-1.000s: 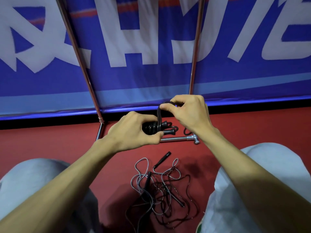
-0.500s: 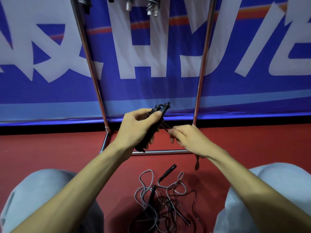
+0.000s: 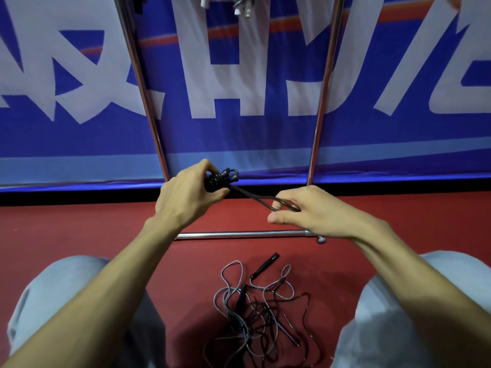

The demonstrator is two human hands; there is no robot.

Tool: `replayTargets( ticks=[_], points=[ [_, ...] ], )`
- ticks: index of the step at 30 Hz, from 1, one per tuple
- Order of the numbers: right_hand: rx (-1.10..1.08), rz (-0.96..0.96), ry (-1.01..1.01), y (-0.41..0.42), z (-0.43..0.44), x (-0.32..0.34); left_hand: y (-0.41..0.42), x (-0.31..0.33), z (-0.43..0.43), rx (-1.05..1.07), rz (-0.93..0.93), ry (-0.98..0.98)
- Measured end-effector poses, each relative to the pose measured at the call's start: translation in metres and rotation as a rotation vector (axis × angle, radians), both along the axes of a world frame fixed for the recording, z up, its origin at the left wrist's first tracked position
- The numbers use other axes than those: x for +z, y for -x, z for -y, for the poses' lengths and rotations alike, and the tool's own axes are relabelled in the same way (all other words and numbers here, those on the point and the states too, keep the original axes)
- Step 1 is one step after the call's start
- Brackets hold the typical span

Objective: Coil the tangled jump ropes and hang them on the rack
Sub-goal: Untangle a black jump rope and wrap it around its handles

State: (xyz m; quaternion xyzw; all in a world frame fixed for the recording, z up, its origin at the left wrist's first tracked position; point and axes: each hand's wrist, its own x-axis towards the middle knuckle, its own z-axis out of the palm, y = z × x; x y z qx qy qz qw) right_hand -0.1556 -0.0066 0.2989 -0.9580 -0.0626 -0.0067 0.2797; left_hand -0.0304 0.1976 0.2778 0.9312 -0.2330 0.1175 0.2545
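My left hand (image 3: 190, 193) grips a coiled black jump rope (image 3: 221, 179), its two handle ends sticking out past my fingers. A short black loop (image 3: 255, 199) runs from the coil to my right hand (image 3: 316, 212), whose fingers hook it and pull it taut. Both hands hover above the rack's bottom bar (image 3: 239, 235). On the red floor between my knees lies a tangled pile of black and grey ropes (image 3: 255, 312) with a black handle (image 3: 265, 265) poking out.
The chrome rack's two uprights (image 3: 139, 83) rise in front of a blue and white banner (image 3: 239, 75). Coiled ropes (image 3: 243, 5) hang at the top edge of view. A caster (image 3: 321, 239) sits at the rack's right foot. My knees (image 3: 66, 301) flank the pile.
My right hand has moved right and down, drawing a loop out of the coil. My left hand has turned the coil more level. The view has tilted upward, showing hung ropes.
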Motion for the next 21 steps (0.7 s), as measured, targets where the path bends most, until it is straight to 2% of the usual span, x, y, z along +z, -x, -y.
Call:
replayTargets(
  ticks=[5, 8, 10, 16, 21],
  points=[
    [0.079, 0.212, 0.274, 0.004, -0.005, 0.005, 0.002, -0.012, 0.014, -0.139, 0.123, -0.3],
    [0.128, 0.364, 0.337, 0.003, -0.01, 0.002, 0.011, -0.018, 0.024, -0.229, 0.179, -0.461],
    [0.137, 0.426, 0.309, 0.001, -0.01, 0.0, 0.02, -0.024, 0.03, -0.292, 0.193, -0.53],
    [0.122, 0.489, 0.153, -0.01, -0.011, -0.009, 0.034, -0.022, 0.038, -0.413, 0.075, -0.578],
    [-0.011, 0.593, 0.086, -0.012, -0.001, -0.008, 0.053, -0.02, 0.04, -0.449, 0.04, -0.503]
  ],
)
